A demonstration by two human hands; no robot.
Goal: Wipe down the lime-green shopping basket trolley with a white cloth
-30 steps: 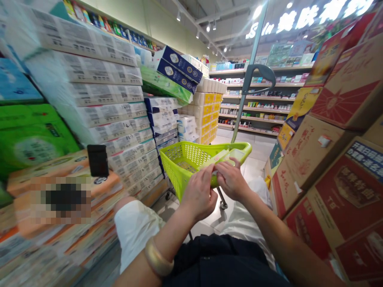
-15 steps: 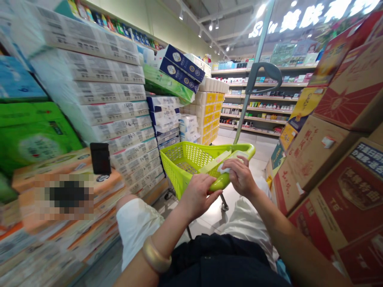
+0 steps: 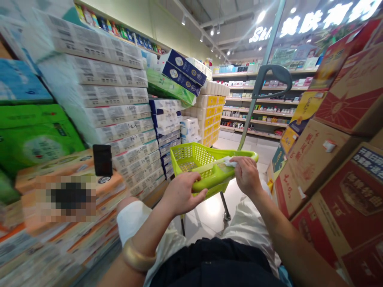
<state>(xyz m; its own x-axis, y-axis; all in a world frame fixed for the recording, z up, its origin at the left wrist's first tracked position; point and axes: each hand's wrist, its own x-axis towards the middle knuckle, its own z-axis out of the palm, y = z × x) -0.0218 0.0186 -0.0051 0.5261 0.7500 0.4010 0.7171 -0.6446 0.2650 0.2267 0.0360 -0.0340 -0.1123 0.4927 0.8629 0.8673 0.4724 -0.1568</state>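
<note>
Over a glossy, pale-tiled shop floor (image 3: 211, 211), the left hand (image 3: 182, 193) grips a lime-green plastic basket (image 3: 217, 180); the right hand (image 3: 247, 175) clasps a half-hidden white wad (image 3: 229, 160).

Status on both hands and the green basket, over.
Left hand gripping rim of green basket. Right hand holding white wad at basket. Boxes stacked right, packs left.

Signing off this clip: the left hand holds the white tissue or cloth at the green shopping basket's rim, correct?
Wrong hand: the head view shows the right hand, not the left hand, holding the white tissue or cloth at the green shopping basket's rim.
</note>
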